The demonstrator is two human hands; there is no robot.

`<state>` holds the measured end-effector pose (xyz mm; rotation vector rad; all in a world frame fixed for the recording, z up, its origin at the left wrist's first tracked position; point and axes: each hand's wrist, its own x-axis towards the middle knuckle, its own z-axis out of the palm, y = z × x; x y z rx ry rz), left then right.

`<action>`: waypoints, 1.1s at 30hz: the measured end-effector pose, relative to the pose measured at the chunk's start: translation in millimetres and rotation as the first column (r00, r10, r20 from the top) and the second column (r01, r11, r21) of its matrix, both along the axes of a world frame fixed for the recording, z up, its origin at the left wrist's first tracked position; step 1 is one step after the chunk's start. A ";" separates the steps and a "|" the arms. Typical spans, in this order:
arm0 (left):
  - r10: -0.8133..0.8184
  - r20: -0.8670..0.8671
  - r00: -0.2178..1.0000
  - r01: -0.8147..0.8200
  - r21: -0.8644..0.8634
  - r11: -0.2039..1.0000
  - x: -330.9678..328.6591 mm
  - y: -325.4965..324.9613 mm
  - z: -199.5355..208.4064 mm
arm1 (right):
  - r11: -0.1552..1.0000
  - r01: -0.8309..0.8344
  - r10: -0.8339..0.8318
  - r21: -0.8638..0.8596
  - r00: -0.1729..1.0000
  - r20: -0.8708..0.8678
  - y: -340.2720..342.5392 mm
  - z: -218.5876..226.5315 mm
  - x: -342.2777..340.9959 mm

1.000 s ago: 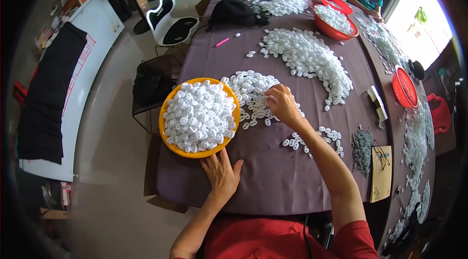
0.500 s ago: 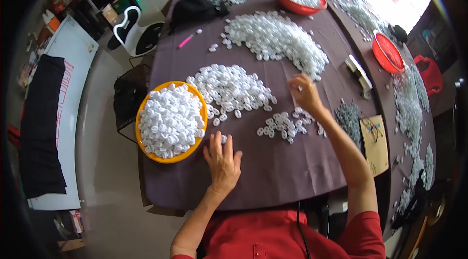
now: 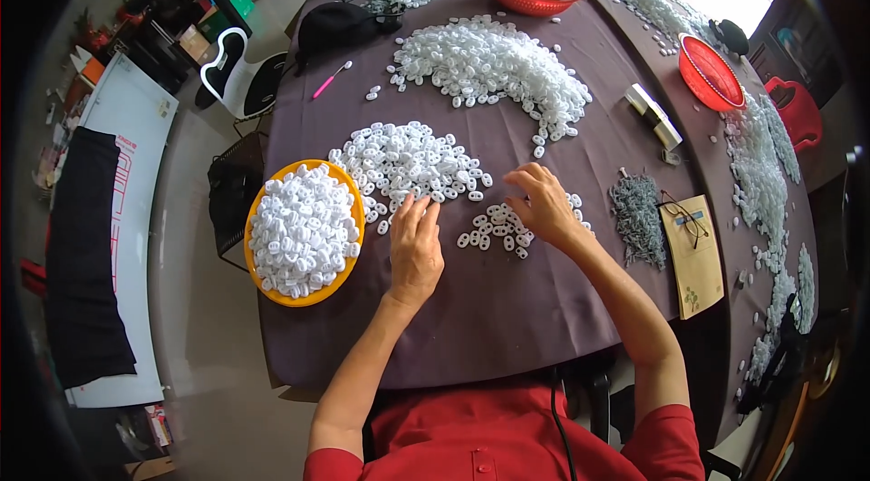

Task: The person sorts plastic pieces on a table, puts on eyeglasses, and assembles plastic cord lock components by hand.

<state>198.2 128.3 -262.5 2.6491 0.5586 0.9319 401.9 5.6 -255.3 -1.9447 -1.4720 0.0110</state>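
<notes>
My left hand (image 3: 416,250) reaches to the front edge of a pile of small white oval plastic pieces with two holes (image 3: 412,153). Its fingers are stretched out, slightly apart, with the tips among the nearest pieces. Just left of that pile stands a yellow bowl (image 3: 350,265), heaped with more of the same white pieces (image 3: 304,232). My right hand (image 3: 546,209) hovers over a smaller group of white pieces (image 3: 497,226) and partly hides it. Its thumb and fingers point left and stand apart, with no piece visible between them.
Beyond lies a large curved heap of white pieces (image 3: 489,60). A pink-handled tool (image 3: 328,85) and a black cap (image 3: 340,28) are at the far left. Grey small parts (image 3: 640,218) and a tan envelope with glasses (image 3: 693,264) lie right. Red baskets (image 3: 535,3) stand farther back; another person sits there.
My right hand has come left and nearer, from the tip of the large heap to the small group. My left hand has moved forward and right to the pile's front edge.
</notes>
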 end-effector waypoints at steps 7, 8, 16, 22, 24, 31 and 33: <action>0.133 0.000 0.991 -0.132 -0.074 0.988 -39.8 -12.3 0.3 | 0.919 -0.013 -0.021 -0.395 0.996 -0.083 58.9 11.3 -0.8; 0.126 -0.001 0.992 -0.126 -0.077 0.989 -42.6 -10.3 -1.8 | 0.917 -0.017 -0.010 -0.399 0.998 -0.066 66.1 11.3 -1.3; 0.135 0.044 0.990 -0.125 -0.176 0.976 -54.1 -1.4 -10.8 | 0.940 -0.119 0.107 -0.320 0.993 -0.055 117.5 -7.5 -32.1; 0.111 0.067 0.992 -0.097 -0.188 0.977 -53.7 -1.6 -14.0 | 0.944 -0.213 0.186 -0.252 0.974 -0.127 135.9 -1.2 -58.0; 0.117 0.081 0.990 -0.101 -0.178 0.979 -55.1 -0.8 -14.0 | 0.947 -0.247 0.219 -0.204 0.964 -0.150 130.9 9.0 -59.7; 0.041 -0.011 0.999 -0.042 -0.165 0.985 -40.8 -25.1 6.5 | 0.964 -0.164 0.153 -0.208 0.986 -0.070 64.8 3.7 15.3; 0.023 -0.057 0.998 -0.033 -0.191 0.981 -26.6 -35.2 12.1 | 0.954 -0.221 0.201 -0.205 0.973 -0.113 50.2 3.9 14.6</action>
